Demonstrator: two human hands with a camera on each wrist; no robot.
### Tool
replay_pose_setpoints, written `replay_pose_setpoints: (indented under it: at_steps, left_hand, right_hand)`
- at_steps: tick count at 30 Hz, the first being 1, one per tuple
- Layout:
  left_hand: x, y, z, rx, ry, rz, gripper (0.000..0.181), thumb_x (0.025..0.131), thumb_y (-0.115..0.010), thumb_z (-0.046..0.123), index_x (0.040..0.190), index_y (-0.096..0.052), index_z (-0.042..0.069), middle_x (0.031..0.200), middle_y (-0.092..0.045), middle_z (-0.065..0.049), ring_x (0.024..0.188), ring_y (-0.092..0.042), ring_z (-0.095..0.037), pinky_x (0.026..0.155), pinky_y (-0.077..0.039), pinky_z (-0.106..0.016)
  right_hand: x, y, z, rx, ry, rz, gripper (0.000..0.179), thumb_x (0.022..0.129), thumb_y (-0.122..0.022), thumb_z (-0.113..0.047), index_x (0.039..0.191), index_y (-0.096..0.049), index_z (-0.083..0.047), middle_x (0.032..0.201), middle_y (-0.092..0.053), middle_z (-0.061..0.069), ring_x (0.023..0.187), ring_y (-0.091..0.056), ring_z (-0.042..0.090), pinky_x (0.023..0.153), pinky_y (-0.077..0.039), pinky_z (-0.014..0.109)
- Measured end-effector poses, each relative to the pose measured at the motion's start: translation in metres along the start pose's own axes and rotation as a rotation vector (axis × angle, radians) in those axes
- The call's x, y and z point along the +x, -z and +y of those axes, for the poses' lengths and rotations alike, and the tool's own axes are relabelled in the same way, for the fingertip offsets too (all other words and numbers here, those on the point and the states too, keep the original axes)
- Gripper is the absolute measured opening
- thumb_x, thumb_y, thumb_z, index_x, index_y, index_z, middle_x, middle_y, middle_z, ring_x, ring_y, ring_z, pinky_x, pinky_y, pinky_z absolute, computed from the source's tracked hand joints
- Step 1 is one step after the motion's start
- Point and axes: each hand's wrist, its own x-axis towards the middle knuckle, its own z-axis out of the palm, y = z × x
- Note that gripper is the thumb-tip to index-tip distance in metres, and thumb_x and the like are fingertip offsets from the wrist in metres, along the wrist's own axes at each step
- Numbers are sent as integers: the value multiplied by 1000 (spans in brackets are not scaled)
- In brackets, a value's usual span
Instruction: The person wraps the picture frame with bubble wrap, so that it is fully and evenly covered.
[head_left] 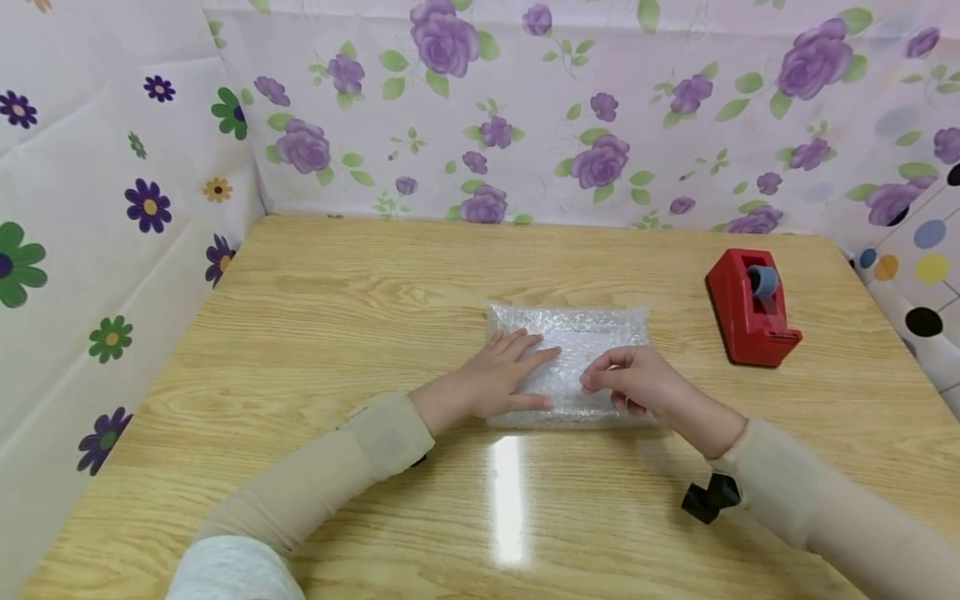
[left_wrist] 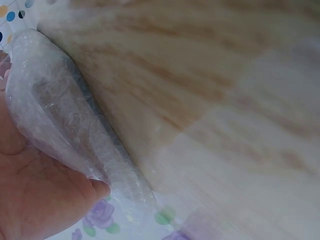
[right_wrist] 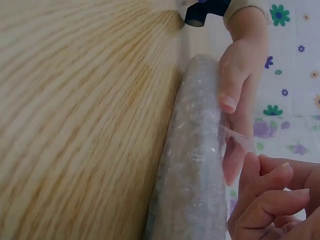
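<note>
A flat package in clear bubble wrap (head_left: pixel 577 321) lies on the wooden table. My left hand (head_left: pixel 502 375) rests on its left part with fingers spread. Over the package's right part, my right hand (head_left: pixel 637 379) pinches a strip of clear tape (right_wrist: pixel 239 137) between thumb and forefinger. In the right wrist view the strip stretches from the pinching fingertips (right_wrist: pixel 252 162) toward the wrap beside the left hand. Whether its far end sticks to the wrap is hard to tell. The left wrist view shows the left palm (left_wrist: pixel 45 195) against the package's edge.
At the right of the wooden table (head_left: pixel 337 292) stands a red tape dispenser (head_left: pixel 742 308) with a roll in it. Flowered sheets (head_left: pixel 525 108) hang behind and at the sides. A black camera mount (head_left: pixel 711 497) sits on the right wrist.
</note>
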Motion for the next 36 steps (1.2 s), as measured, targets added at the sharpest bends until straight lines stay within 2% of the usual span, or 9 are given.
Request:
replay_pose_setpoints:
  at_steps: [6, 11, 22, 30, 36]
  left_hand:
    - [0, 0, 0, 1, -3, 6, 77, 93, -44, 59, 154, -13, 24, 158, -15, -12, 146, -9, -33, 119, -2, -51]
    - [-1, 0, 0, -3, -2, 14, 77, 92, -45, 60, 154, -11, 27, 158, -15, -12, 146, -9, -34, 118, -1, -52]
    - [0, -1, 0, 3, -9, 21, 75, 93, -44, 59, 153, -9, 31, 158, -16, -12, 146, -11, -35, 118, -3, -52]
    - [0, -1, 0, 16, -12, 27, 77, 93, -44, 59, 154, -9, 30, 158, -17, -13, 145, -12, -36, 118, -4, -53]
    - [0, 0, 1, 11, -9, 21, 76, 93, -45, 59, 154, -9, 30, 158, -17, -13, 145, -11, -35, 119, -4, -52]
  right_hand:
    - [6, 0, 6, -36, 16, 63, 15, 88, -66, -16, 95, -69, -2, 72, -67, -4, 44, -42, 7, 39, -33, 20]
    - [11, -2, 11, -137, 89, 120, 17, 86, -70, -16, 93, -67, 0, 64, -58, -1, 46, -43, 9, 41, -38, 21]
    - [13, -6, 14, -242, 213, 187, 12, 83, -72, -11, 89, -69, -1, 71, -63, 2, 49, -45, 8, 45, -43, 23]
    - [16, -13, 17, -362, 333, 256, 6, 78, -74, -7, 82, -70, -4, 74, -68, 4, 69, -57, 11, 56, -45, 22]
    - [15, -18, 21, -459, 379, 288, 7, 77, -75, -8, 81, -68, -8, 75, -68, 3, 63, -54, 11, 55, -43, 23]
